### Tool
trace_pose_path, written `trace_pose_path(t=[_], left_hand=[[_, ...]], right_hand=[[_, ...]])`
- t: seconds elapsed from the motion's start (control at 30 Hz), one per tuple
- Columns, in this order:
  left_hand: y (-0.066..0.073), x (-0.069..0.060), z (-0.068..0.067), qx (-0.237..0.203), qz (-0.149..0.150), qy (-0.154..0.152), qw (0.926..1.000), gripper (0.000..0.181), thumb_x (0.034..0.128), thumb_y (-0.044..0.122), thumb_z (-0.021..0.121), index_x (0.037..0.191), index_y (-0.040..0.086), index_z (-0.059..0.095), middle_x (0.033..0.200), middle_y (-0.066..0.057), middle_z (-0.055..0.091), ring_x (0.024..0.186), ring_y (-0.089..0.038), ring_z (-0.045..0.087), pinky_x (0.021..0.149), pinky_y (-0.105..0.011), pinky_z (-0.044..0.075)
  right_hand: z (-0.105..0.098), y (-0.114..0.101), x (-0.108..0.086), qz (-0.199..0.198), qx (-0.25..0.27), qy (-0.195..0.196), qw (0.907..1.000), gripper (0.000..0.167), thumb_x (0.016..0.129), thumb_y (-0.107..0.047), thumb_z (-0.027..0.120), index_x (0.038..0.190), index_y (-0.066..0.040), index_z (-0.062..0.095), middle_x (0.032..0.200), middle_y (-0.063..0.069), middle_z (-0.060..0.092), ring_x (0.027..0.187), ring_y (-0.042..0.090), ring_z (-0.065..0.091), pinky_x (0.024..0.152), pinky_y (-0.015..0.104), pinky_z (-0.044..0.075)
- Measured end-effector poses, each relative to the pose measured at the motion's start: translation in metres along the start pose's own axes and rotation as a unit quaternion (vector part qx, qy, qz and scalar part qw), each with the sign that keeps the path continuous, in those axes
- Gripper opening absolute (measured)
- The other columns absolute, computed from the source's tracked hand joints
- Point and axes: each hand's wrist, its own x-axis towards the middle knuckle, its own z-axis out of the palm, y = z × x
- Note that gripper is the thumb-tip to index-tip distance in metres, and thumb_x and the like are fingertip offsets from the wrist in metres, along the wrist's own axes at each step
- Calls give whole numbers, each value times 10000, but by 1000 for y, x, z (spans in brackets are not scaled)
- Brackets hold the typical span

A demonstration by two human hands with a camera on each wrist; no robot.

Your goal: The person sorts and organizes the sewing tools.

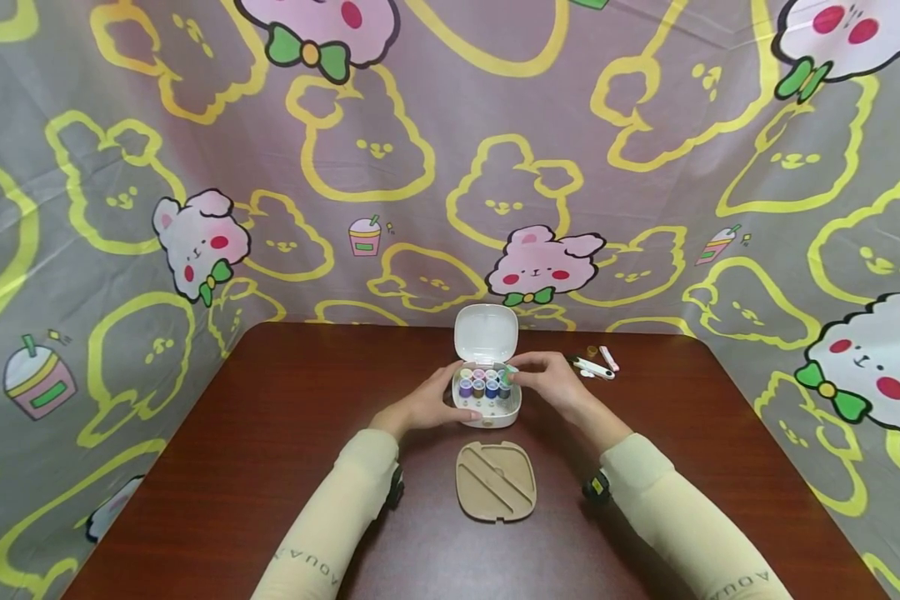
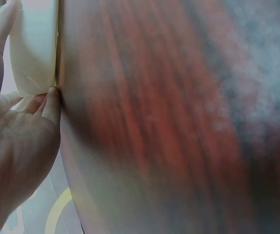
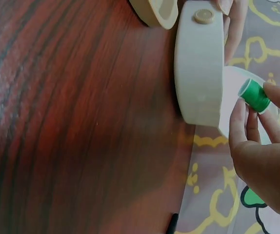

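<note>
A white sewing box (image 1: 507, 419) stands on the table with its lid (image 1: 486, 333) tipped up at the back. Inside it, several thread spools (image 1: 479, 388) stand in rows, among them purple, brown and dark blue ones. My left hand (image 1: 425, 403) grips the left side of the box, thumb over the front rim; the left wrist view shows its fingers against the box wall (image 2: 35, 53). In my right hand (image 3: 269, 141) a green thread spool (image 3: 255, 96) is pinched between fingers and thumb, above the box's right side.
In front of the box lies a beige tray insert (image 1: 497, 481) with slanted grooves. Behind my right hand are small white scissors (image 1: 594, 368), a pink-and-white tool (image 1: 609, 358) and a small brownish round item (image 1: 592, 351). A patterned cloth hangs behind the table.
</note>
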Motion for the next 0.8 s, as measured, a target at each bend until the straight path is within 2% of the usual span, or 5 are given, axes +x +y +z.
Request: trace_pose_path(t=[0.13, 0.4, 0.67, 0.8], left_hand=[[-1, 0, 0, -12, 34, 19, 10000, 1066, 804, 502, 856, 1630, 217, 245, 1555, -140, 372, 1412, -286, 387, 1186, -505, 305], [0, -1, 1, -46, 10, -14, 10000, 1064, 809, 491, 856, 1630, 211, 240, 1552, -126, 368, 1403, -271, 391, 1187, -492, 308], [1, -1, 0, -76, 34, -14, 10000, 1057, 820, 480, 851, 1632, 203, 235, 1553, -127, 368, 1400, -265, 395, 1181, -484, 316], [1, -1, 0, -45, 31, -29, 10000, 1049, 824, 474, 848, 1632, 206, 235, 1556, -120, 362, 1403, -267, 393, 1182, -469, 316]], right_hand=[[4, -1, -1, -36, -85, -42, 9999, 321, 898, -121, 772, 1189, 11, 739, 1200, 136, 698, 1126, 268, 574, 1020, 454, 443], [14, -5, -5, -172, -260, -138, 9994, 312, 900, -105, 772, 1184, 18, 735, 1167, 145, 703, 1044, 265, 622, 850, 326, 520], [23, -8, -5, -674, -406, -350, 9963, 262, 874, -6, 750, 1122, 76, 733, 1028, 173, 721, 904, 243, 649, 741, 291, 537], [26, -10, -5, -787, -469, -386, 9950, 244, 866, 20, 747, 1103, 80, 738, 1020, 184, 719, 898, 246, 648, 731, 284, 536]])
